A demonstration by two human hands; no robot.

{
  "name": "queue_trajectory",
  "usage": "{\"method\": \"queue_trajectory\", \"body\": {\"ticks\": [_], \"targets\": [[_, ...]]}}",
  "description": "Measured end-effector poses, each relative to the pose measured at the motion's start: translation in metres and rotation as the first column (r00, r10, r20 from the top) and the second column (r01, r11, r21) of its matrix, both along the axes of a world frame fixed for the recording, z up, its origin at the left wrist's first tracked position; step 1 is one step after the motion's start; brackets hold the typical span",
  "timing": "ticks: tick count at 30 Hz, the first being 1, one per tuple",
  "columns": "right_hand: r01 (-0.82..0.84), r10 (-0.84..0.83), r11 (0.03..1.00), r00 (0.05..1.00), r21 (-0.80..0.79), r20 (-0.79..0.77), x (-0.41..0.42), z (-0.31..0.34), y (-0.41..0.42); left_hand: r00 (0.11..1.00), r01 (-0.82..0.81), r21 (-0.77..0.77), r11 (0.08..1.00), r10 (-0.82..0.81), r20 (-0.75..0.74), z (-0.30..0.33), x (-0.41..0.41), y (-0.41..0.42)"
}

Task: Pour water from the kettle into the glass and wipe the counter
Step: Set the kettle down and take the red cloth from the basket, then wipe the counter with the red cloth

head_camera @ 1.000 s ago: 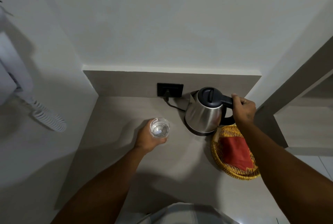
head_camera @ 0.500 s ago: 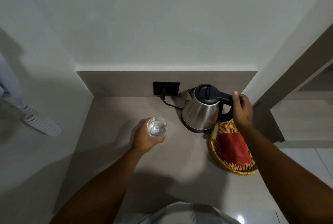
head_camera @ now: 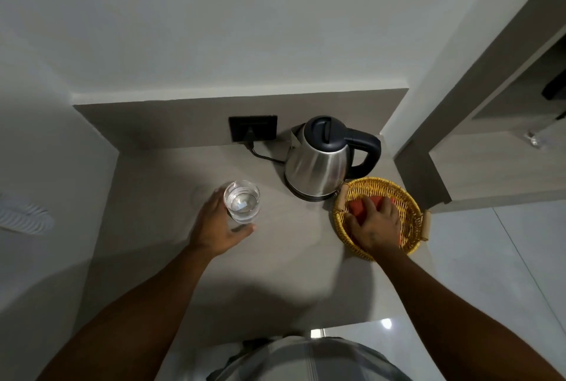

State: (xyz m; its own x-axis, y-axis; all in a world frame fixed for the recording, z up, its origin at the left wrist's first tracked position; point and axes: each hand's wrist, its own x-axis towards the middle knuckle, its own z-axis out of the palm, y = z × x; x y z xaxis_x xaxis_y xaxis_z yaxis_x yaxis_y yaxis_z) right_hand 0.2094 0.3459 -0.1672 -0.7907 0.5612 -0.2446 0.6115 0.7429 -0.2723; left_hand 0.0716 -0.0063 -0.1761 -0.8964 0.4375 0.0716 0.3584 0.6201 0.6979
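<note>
Now, nearest to us, both forearms reach out over the grey counter (head_camera: pixel 171 184), and each hand has its own job. On the near left, the left hand (head_camera: pixel 219 224) is wrapped around the glass (head_camera: pixel 242 204), fingers curled on its far side and thumb on the near side, clamped on it so it stays steady where it stands on the counter. Water shows inside the glass, so the pouring looks done, judging by how things lie.

Over on the right, the right hand (head_camera: pixel 378 226) is down inside the wicker basket (head_camera: pixel 412 207), fingers spread and pressing on the red cloth (head_camera: pixel 361 207) (only a corner of it peeks out past the knuckles). Whether those fingers have actually closed on the cloth, I cannot tell; the palm hides the grip. The reach makes sense: the cloth is the obvious thing for wiping, and the basket keeps it within arm's reach at the counter's right edge.

Further back, the steel kettle (head_camera: pixel 318 163) stands upright on its base, touched by nobody, just behind the basket, handle turned to the right where that hand can find it. Its cord runs to the black wall socket (head_camera: pixel 253 128) at the back, which explains why the kettle is parked so close to the wall.
</note>
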Motion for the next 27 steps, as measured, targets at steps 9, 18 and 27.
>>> {"method": "queue_trajectory", "body": {"ticks": [9, 18, 27], "targets": [[0.08, -0.081, 0.996, 0.997, -0.032, -0.016, -0.004, 0.005, 0.001, 0.994, 0.037, -0.127, 0.991, -0.049, -0.096, -0.007, 0.0, -0.005], [0.031, -0.109, 0.99, 0.795, -0.14, -0.596, 0.008, 0.061, -0.037, 0.998, -0.014, -0.196, 0.98, 0.003, -0.059, -0.009, 0.004, -0.005], [-0.496, 0.457, 0.868, 0.823, -0.034, -0.337, -0.005, 0.032, -0.136, 1.0, -0.014, -0.225, 0.974, 0.009, -0.027, -0.011, 0.003, -0.004]]}}
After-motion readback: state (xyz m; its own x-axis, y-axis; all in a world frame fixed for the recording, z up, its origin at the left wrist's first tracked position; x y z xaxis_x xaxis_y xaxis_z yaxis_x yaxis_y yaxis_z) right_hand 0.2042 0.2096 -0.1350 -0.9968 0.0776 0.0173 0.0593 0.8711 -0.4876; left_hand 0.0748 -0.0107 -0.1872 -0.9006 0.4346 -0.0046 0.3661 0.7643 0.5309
